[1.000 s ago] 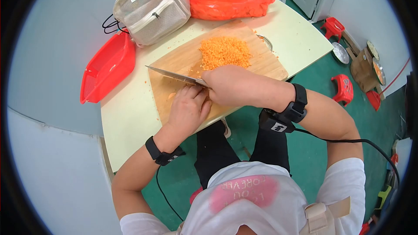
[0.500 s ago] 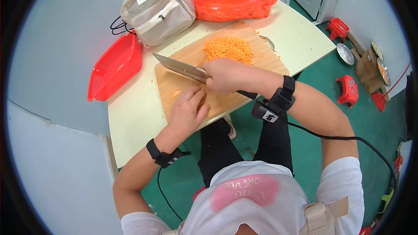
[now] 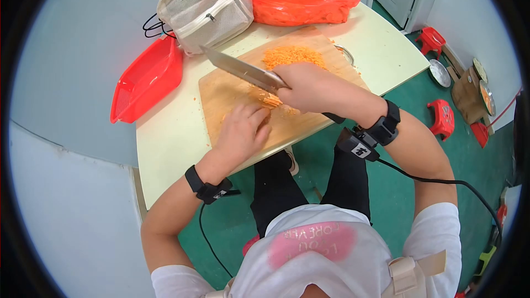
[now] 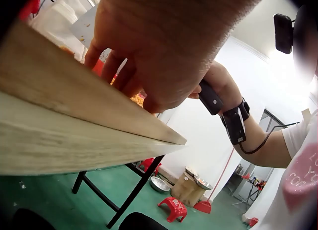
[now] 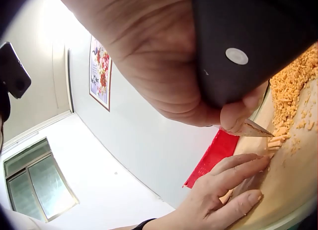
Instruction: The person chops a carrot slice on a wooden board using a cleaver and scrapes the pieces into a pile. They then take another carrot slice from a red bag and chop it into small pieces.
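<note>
My right hand (image 3: 309, 85) grips the black handle (image 5: 248, 41) of a broad kitchen knife (image 3: 243, 69). The blade is tilted, its tip toward the upper left above the wooden cutting board (image 3: 218, 99). My left hand (image 3: 240, 132) rests on the board's near side, fingertips right at a small bunch of carrot strips (image 3: 270, 100). In the right wrist view the fingers of the left hand (image 5: 218, 190) stretch toward those strips, with the thumb apart. Beyond the knife lies a heap of finely chopped carrot (image 3: 292, 55), partly covered by the right hand in the head view.
A red plastic bag of carrot slices (image 3: 303, 8) stands at the back of the pale table (image 3: 386, 44). Beside it is a light mesh backpack (image 3: 207, 11). A red basket (image 3: 149, 83) sits at the left edge. Red stools (image 3: 441, 118) stand on the green floor.
The knife has lifted and moved rightward with my right hand, uncovering the carrot strips. My left hand stays on the board, shifted slightly. The head view has shifted a little.
</note>
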`<state>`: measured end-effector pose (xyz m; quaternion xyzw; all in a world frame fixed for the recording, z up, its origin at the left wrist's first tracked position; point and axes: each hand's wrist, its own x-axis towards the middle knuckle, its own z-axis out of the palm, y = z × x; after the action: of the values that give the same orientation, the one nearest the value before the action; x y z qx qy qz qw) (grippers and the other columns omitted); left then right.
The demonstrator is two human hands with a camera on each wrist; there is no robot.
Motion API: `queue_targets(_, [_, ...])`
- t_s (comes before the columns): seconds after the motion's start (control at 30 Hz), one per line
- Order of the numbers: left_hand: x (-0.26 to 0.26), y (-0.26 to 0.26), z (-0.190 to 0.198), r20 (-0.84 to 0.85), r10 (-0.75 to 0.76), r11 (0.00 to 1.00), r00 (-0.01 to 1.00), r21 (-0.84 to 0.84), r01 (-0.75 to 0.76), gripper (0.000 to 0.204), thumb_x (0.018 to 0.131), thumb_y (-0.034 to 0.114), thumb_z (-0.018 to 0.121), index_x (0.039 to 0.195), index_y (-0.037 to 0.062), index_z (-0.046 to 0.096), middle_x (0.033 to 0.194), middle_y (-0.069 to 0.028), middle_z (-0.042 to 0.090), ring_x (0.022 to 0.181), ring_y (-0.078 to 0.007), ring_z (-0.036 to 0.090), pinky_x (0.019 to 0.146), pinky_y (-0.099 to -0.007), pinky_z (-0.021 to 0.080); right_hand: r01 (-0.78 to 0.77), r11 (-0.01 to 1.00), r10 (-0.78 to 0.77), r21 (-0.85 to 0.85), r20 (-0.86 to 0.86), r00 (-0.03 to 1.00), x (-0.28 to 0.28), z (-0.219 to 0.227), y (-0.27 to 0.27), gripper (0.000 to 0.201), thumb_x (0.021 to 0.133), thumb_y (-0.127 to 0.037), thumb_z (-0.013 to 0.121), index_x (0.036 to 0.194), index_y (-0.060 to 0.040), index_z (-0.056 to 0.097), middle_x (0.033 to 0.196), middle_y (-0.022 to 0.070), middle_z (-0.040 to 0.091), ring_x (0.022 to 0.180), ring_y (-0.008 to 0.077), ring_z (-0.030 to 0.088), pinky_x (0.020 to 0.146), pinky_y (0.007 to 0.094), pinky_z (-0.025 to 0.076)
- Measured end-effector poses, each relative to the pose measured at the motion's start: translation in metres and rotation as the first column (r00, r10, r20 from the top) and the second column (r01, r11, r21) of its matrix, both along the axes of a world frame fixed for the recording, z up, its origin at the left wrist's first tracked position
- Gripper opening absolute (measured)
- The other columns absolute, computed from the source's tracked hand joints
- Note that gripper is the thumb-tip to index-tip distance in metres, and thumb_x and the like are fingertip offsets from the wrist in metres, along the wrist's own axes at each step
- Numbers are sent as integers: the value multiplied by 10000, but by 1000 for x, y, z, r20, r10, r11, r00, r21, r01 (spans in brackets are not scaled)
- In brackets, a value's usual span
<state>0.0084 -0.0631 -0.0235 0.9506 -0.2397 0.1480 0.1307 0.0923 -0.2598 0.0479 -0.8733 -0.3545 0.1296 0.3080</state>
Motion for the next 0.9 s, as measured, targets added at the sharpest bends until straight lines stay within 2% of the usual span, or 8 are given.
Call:
queue_targets(0.1, [14, 5, 2, -107, 10, 999, 994, -45, -15, 316, 764, 108, 682, 1064, 20, 633, 1096, -133, 611, 1038, -316, 553, 870, -424, 465, 61, 997, -52, 50, -155, 986, -4, 10, -11, 222, 862, -107, 483, 1016, 15, 585, 777, 158, 616, 641, 237, 646, 612, 363, 527])
queue_targets(0.2, [29, 4, 8, -7, 19, 1000, 1000, -13, -19, 344, 745, 71, 697, 1077, 16, 628, 1104, -134, 610, 1041, -320, 561, 885, -418, 470, 90, 995, -81, 53, -155, 985, -2, 7, -18, 233, 869, -114, 481, 1020, 36, 576, 766, 136, 602, 635, 205, 640, 594, 326, 532])
queue_targets(0.3, [48, 0, 22, 41, -168, 982, 985, 99, 164, 381, 741, 79, 700, 1109, 17, 625, 1137, -140, 607, 1055, -325, 570, 916, -413, 474, 143, 983, -116, 120, -205, 972, 0, 1, -24, 246, 868, -112, 465, 1026, 45, 570, 769, 126, 599, 628, 197, 634, 595, 318, 538])
queue_targets(0.37, [56, -5, 26, -18, -258, 947, 966, 191, 257, 416, 732, 83, 708, 1134, 19, 626, 1163, -145, 607, 1074, -321, 575, 939, -402, 478, 151, 979, -126, 139, -173, 977, 0, 3, -27, 248, 863, -111, 460, 1022, 48, 565, 756, 111, 591, 618, 184, 622, 590, 311, 538])
queue_targets(0.57, [73, -4, 29, -211, -274, 936, 938, 166, 311, 357, 760, 103, 689, 1108, 31, 653, 1118, -141, 631, 1054, -306, 587, 913, -391, 490, 200, 965, -158, 172, -231, 960, -1, 3, -37, 222, 852, -107, 467, 986, 43, 559, 727, 98, 571, 602, 168, 599, 565, 297, 527])
queue_targets(0.7, [75, -3, 19, -218, -271, 935, 938, 173, 310, 300, 778, 104, 674, 1071, 40, 681, 1043, -135, 640, 989, -317, 600, 880, -402, 491, 192, 966, -153, 175, -217, 964, -1, 0, -41, 211, 852, -111, 474, 969, 43, 557, 722, 98, 568, 595, 166, 595, 556, 295, 522])
queue_targets(0.77, [70, -2, 9, -50, -274, 948, 960, 154, 278, 241, 783, 94, 667, 1018, 46, 689, 950, -110, 639, 900, -304, 608, 799, -404, 505, 181, 966, -141, 183, -213, 967, 0, -4, -42, 205, 851, -115, 479, 959, 41, 558, 723, 100, 572, 590, 166, 596, 554, 296, 521])
queue_targets(0.9, [56, -10, 2, 38, -145, 981, 989, 138, 138, 175, 786, 90, 664, 950, 32, 687, 876, -118, 630, 828, -313, 616, 742, -408, 516, 189, 969, -150, 161, -227, 962, -1, -5, -39, 215, 850, -112, 481, 975, 41, 563, 727, 101, 577, 585, 174, 600, 556, 301, 523])
